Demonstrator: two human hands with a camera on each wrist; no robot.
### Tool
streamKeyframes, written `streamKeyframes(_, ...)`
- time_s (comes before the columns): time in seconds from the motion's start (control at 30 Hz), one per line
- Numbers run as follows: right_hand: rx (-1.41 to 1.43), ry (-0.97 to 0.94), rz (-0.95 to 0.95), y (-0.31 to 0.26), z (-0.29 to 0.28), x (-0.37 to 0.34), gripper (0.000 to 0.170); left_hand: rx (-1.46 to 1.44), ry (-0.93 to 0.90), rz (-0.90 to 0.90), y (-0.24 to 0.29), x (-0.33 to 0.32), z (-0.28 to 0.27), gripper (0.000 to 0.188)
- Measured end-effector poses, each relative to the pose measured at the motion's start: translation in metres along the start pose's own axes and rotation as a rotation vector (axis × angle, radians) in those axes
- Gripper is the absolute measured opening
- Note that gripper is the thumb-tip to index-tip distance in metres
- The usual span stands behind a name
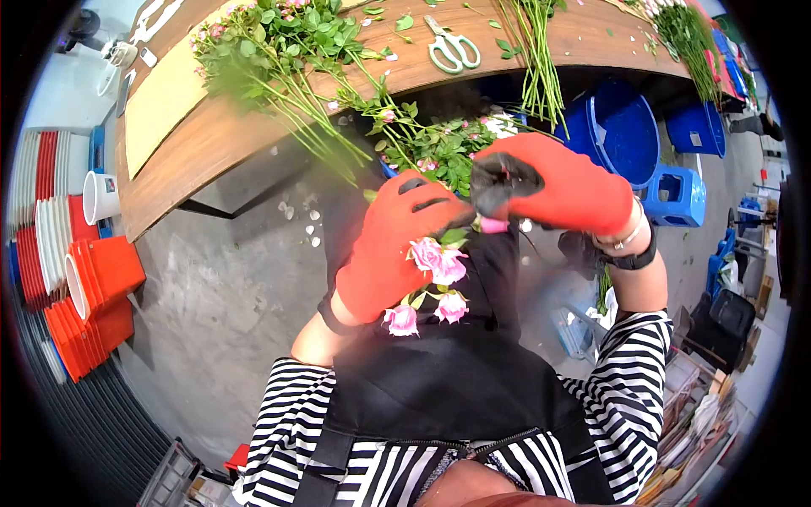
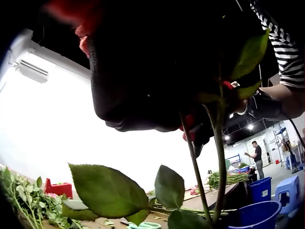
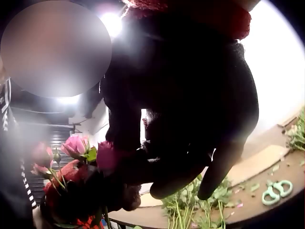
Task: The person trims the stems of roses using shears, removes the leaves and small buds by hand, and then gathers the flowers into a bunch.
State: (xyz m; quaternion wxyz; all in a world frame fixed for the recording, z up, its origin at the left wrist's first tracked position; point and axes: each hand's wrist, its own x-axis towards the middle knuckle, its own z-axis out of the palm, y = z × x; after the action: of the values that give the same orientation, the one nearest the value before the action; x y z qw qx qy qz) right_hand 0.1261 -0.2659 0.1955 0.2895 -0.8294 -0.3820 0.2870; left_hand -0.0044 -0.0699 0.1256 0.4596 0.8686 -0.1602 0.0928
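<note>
Both hands wear red gloves with black palms and meet in front of the black apron (image 1: 431,372). My left hand (image 1: 384,245) grips a spray of pink roses (image 1: 438,260) by its stems, and several blooms hang out below the fingers. In the left wrist view, leafy stems (image 2: 220,162) run down past that hand. My right hand (image 1: 549,182) has curled fingers and pinches at one more pink rose (image 1: 492,225) right beside the left fingertips. From the right wrist, this bloom (image 3: 107,155) shows at the dark fingertips, its lower part hidden.
Ahead, a wooden table (image 1: 245,182) carries a heap of leafy roses (image 1: 296,42), green-handled scissors (image 1: 452,52) and bundled stems (image 1: 541,76). Blue buckets (image 1: 621,127) and a blue stool (image 1: 676,196) stand to the right. Orange buckets (image 1: 106,270) are at left; petals lie on the floor.
</note>
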Motion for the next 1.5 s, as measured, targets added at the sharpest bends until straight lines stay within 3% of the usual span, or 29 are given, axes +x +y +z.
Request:
streamKeyframes(0.1, 0.123, 0.057, 0.066, 0.028, 0.008, 0.016, 0.048, -0.064, 0.063, -0.040, -0.006, -0.001, 0.000, 0.053)
streamKeyframes(0.13, 0.095, 0.171, 0.055, 0.033, 0.014, 0.015, 0.044, -0.036, 0.095, -0.007, -0.004, 0.002, -0.006, 0.044)
streamKeyframes(0.23, 0.475, 0.136, -0.142, 0.032, 0.014, 0.026, 0.040, 0.003, 0.238, -0.037, -0.005, 0.006, -0.004, 0.035)
streamKeyframes(0.27, 0.555, 0.248, -0.180, 0.022, 0.020, 0.023, 0.034, -0.041, 0.237, -0.080, -0.006, 0.006, -0.006, 0.032)
streamKeyframes(0.37, 0.557, 0.281, -0.185, 0.017, 0.022, 0.016, 0.029, -0.208, 0.285, -0.123, -0.013, 0.003, -0.007, 0.024)
streamKeyframes(0.4, 0.691, 0.270, -0.082, 0.016, 0.026, 0.012, 0.023, -0.236, 0.298, -0.177, -0.010, 0.001, -0.007, 0.024)
streamKeyframes(0.5, 0.663, 0.456, -0.085, -0.006, 0.045, 0.007, 0.024, -0.192, 0.392, -0.218, -0.010, 0.001, -0.001, 0.024)
streamKeyframes(0.53, 0.421, 0.540, -0.213, -0.007, 0.050, 0.009, 0.030, -0.161, 0.418, -0.220, -0.009, 0.001, 0.001, 0.024)
streamKeyframes(0.6, 0.254, 0.630, -0.262, -0.012, 0.058, 0.012, 0.031, -0.102, 0.470, -0.225, -0.006, 0.001, 0.005, 0.025)
streamKeyframes(0.63, 0.169, 0.673, -0.285, -0.015, 0.062, 0.012, 0.032, -0.175, 0.485, -0.261, -0.005, 0.002, 0.006, 0.036)
streamKeyframes(0.73, 0.168, 0.701, -0.312, -0.002, 0.076, 0.015, 0.031, -0.117, 0.477, -0.218, -0.007, 0.003, 0.008, 0.036)
streamKeyframes(0.8, 0.289, 0.709, -0.277, -0.001, 0.079, 0.016, 0.031, -0.139, 0.486, -0.221, -0.005, 0.005, 0.008, 0.036)
streamKeyframes(0.87, 0.596, 0.691, -0.138, -0.010, 0.082, 0.015, 0.030, -0.184, 0.486, -0.232, -0.005, 0.005, 0.007, 0.036)
streamKeyframes(0.97, 0.602, 0.688, -0.146, -0.008, 0.085, 0.016, 0.029, -0.163, 0.502, -0.221, -0.003, 0.006, 0.007, 0.035)
streamKeyframes(1.03, 0.829, 0.657, -0.024, -0.020, 0.083, 0.015, 0.027, -0.133, 0.520, -0.207, -0.003, 0.006, 0.008, 0.035)
streamKeyframes(1.2, 0.884, 0.665, 0.008, -0.023, 0.089, 0.015, 0.023, -0.079, 0.541, -0.143, -0.008, 0.006, 0.013, 0.035)
streamKeyframes(1.43, 1.223, 0.543, 0.112, -0.014, 0.078, 0.017, 0.029, -0.110, 0.470, -0.180, -0.005, 0.003, 0.010, 0.030)
streamKeyframes(1.5, 1.091, 0.672, -0.121, -0.007, 0.078, 0.024, 0.031, -0.127, 0.455, -0.183, -0.002, 0.004, 0.007, 0.033)
